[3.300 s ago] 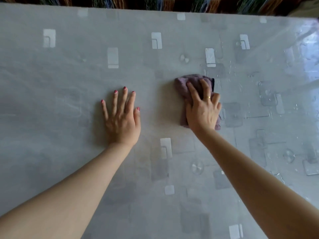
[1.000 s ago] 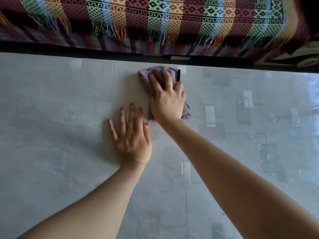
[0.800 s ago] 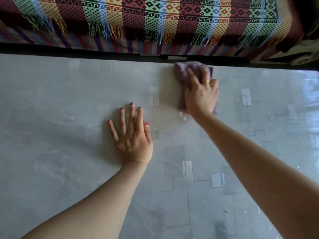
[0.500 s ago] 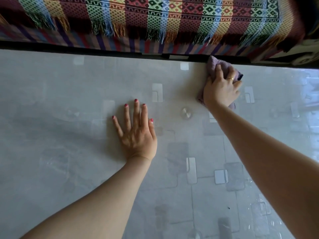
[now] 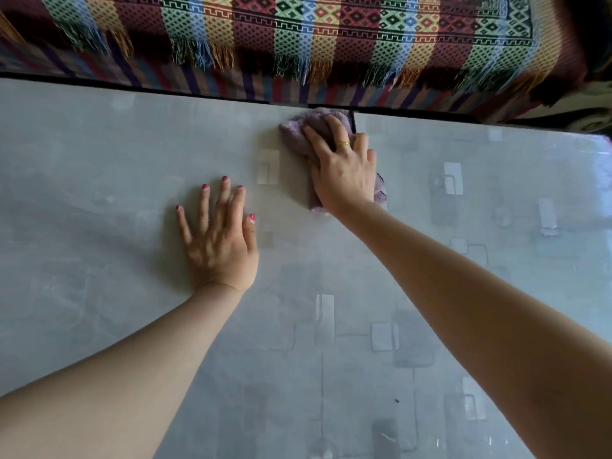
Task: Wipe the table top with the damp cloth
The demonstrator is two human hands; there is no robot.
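Grey patterned bench (image 5: 99, 293), glossy, printed with pale rectangles; its far edge runs under a striped, fringed woven throw (image 5: 298, 38) hanging beyond it.

Damp cloth (image 5: 299, 127): mauve, bunched, lying flat on the bench right at the far edge, roughly midway along it. One fold pokes out beyond the fingertips, another shows on the near side by the wrist.

Right hand (image 5: 344, 175): palm down on the cloth, fingers spread and fairly straight, pressing rather than clutching. Grip reads as flat and unclenched; a gold ring shows on one finger. Arm reaches in from the near right corner.

Left hand (image 5: 220, 240): flat on bare bench, fingers straight and fanned, holding nothing. Sits nearer the middle of the bench, just beside the cloth's near end but apart from it. Looks like a brace for the long reach.

Step in hand, as I judge it: wiping the strip along the far edge. Sheen and streaks toward the right edge suggest wet surface there; the left side looks duller, though whether it has been wiped I cannot tell.

Next move likely calls for steady downward pressure while sliding the cloth along the far edge, keeping it from slipping over the lip. Reaching further toward the far left corner would probably mean shifting the bracing hand out of the cloth's path. Bunched folds may leave gaps; flattening the cloth would cover more.
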